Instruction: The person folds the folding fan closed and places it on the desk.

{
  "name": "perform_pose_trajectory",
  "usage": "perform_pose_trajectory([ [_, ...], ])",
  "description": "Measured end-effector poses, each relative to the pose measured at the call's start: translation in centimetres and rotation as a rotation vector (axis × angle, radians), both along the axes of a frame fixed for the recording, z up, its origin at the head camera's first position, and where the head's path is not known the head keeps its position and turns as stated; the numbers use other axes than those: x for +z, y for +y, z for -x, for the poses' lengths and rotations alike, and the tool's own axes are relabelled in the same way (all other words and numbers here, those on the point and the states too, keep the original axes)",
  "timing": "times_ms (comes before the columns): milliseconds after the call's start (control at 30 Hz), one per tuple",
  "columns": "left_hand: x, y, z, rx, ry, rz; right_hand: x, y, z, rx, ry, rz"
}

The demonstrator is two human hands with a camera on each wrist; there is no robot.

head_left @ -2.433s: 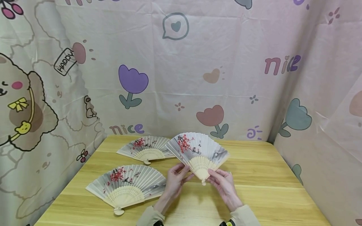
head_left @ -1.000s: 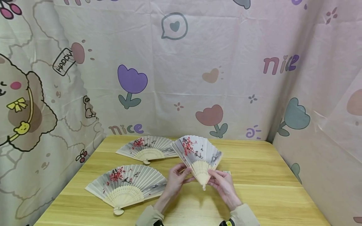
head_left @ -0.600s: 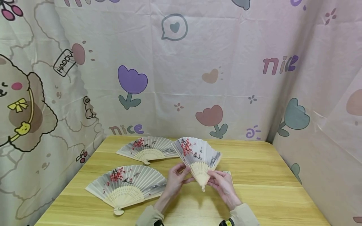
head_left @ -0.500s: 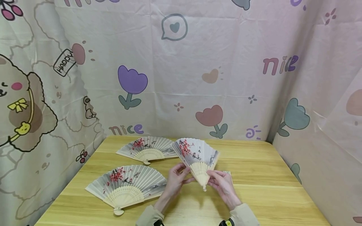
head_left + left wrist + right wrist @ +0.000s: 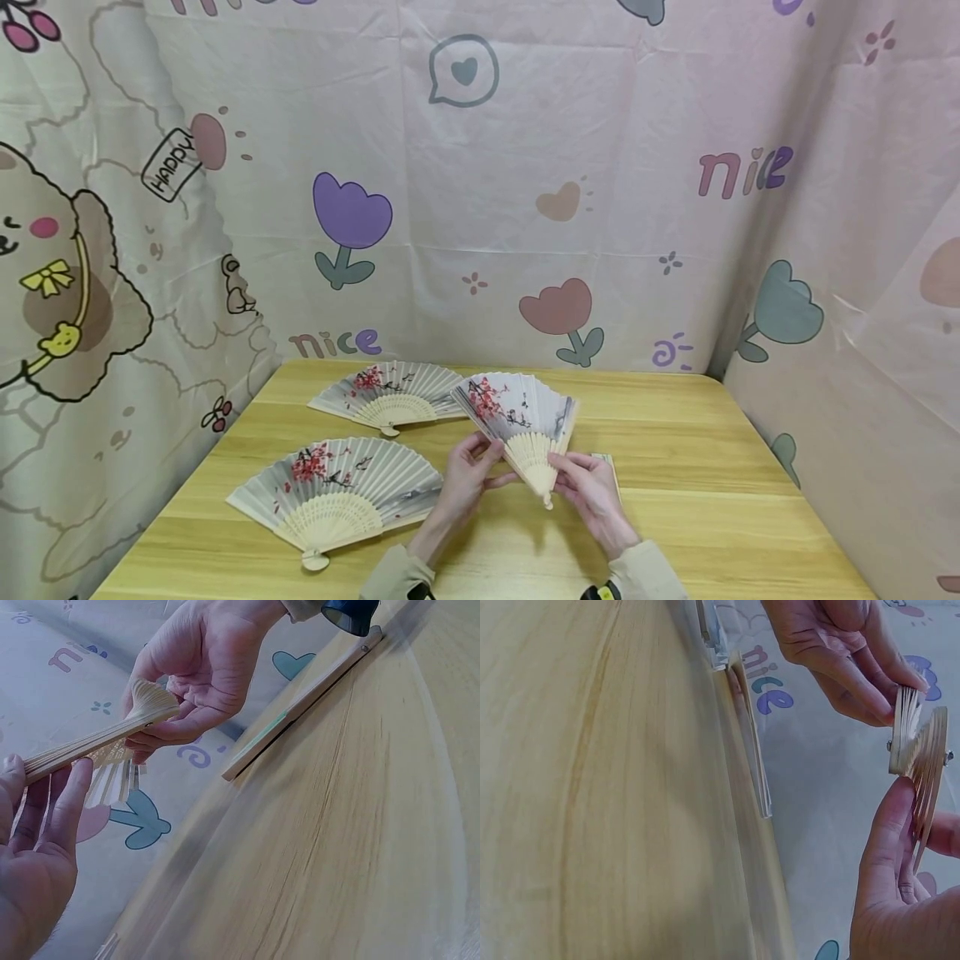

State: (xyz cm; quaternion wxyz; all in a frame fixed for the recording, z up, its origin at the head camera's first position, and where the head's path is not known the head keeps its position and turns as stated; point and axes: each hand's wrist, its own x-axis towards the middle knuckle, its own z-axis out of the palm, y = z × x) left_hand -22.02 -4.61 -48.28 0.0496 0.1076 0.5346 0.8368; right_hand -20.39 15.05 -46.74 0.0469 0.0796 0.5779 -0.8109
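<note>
Both hands hold a partly spread folding fan [image 5: 517, 408] up above the table, its white leaf painted with red blossom and its ribs pale wood. My left hand [image 5: 467, 479] pinches its left outer ribs between thumb and fingers. On the other side, the thumb and fingers of my right hand [image 5: 592, 492] pinch the ribs just above the pivot. In the left wrist view, the ribs of the fan [image 5: 97, 746] bunch together between the hands. Two matching fans lie spread on the table: one at the near left [image 5: 333, 500], one at the back [image 5: 393, 404].
A slim folded fan [image 5: 300, 705] with a rivet at one end lies on the wooden table [image 5: 712, 500]; in the head view the right hand mostly hides it. A printed curtain [image 5: 465, 208] hangs behind the table and along both sides.
The held fan has narrowed as its right side folded in towards the left, and its top has sunk a little. The hands have hardly moved, and the fans on the table stay put.
</note>
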Motion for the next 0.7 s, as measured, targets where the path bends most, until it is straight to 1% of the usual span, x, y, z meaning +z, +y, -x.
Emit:
perform_pose_trajectory([
  [200,0.01,0.10,0.02,0.015,-0.003,-0.010,-0.02,-0.07,-0.02,-0.019,0.001,-0.008],
  [500,0.19,0.03,0.28,0.058,-0.005,0.024,-0.06,0.05,-0.10,0.019,0.007,-0.034],
  [600,0.21,0.04,0.25,0.054,-0.004,0.035,-0.02,0.08,-0.09,0.023,0.010,-0.053],
  [700,0.28,0.06,0.20,0.033,0.006,0.046,0.00,0.09,-0.07,0.024,0.009,-0.071],
])
